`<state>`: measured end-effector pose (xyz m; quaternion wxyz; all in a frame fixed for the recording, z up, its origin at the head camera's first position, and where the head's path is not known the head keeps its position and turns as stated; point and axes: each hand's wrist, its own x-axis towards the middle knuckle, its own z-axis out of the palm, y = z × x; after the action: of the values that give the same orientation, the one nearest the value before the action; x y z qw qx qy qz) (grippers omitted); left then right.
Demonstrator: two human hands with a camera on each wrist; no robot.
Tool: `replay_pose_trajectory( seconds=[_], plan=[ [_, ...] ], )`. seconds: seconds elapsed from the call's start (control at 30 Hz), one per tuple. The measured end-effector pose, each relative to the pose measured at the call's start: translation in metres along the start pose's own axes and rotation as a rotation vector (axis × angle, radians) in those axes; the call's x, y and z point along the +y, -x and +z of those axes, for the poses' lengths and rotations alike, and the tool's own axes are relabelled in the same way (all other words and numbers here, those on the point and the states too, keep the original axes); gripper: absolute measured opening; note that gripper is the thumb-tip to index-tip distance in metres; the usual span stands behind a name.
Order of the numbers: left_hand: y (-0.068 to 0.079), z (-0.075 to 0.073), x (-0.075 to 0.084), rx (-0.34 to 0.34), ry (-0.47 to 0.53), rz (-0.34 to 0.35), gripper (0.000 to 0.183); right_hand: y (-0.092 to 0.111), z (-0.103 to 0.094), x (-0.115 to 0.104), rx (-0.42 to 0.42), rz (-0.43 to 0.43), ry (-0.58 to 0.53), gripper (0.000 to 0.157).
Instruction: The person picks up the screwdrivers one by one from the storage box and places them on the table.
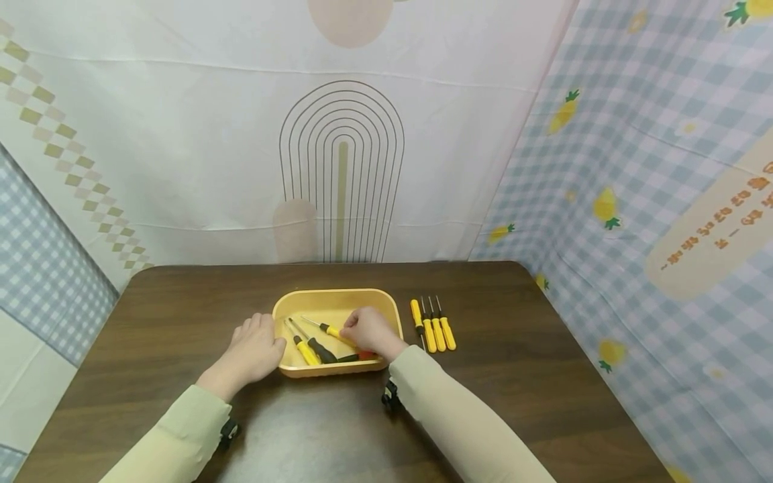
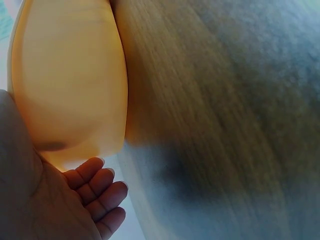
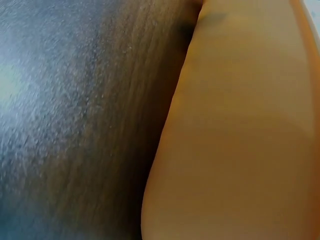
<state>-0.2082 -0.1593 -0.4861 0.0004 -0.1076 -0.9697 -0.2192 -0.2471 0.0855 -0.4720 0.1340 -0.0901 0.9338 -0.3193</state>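
A shallow yellow plastic tray (image 1: 335,370) holds several loose screwdrivers. My right hand (image 1: 373,330) reaches over the tray's right half, and its fingertips pinch the handle of a yellow screwdriver (image 1: 333,331) whose shaft points left. Left of it lie another yellow screwdriver (image 1: 306,350) and a black-handled screwdriver (image 1: 322,351). A red handle (image 1: 366,355) shows partly under my right wrist. At the tray's left end rests my left hand (image 1: 256,345), thumb at the rim; in the left wrist view its fingers (image 2: 102,192) lie loosely bent against the tray's outside. The right wrist view hides the right fingers.
Right of the tray, several yellow-handled screwdrivers (image 1: 436,334) lie side by side in a row on the dark wooden table (image 1: 507,376). The leftmost (image 1: 415,312) points the opposite way. A patterned cloth (image 1: 199,154) hangs behind the table's back edge.
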Motion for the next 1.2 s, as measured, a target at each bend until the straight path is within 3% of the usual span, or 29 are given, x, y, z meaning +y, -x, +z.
replay_pose_trajectory(
  seconds=[0.7, 1.0, 1.2],
  plan=[
    [-0.001, 0.000, 0.000, -0.018, 0.000, -0.007, 0.031, 0.002, 0.005, -0.006, -0.046, 0.031, 0.012, 0.010],
    [0.001, -0.001, 0.001, -0.009, -0.001, -0.008, 0.030, 0.005, 0.000, -0.005, -0.099, -0.021, 0.008, 0.011],
    [0.001, -0.001, 0.002, -0.008, -0.006, -0.007, 0.031, 0.006, -0.006, -0.002, -0.073, -0.070, -0.025, 0.011]
  ],
)
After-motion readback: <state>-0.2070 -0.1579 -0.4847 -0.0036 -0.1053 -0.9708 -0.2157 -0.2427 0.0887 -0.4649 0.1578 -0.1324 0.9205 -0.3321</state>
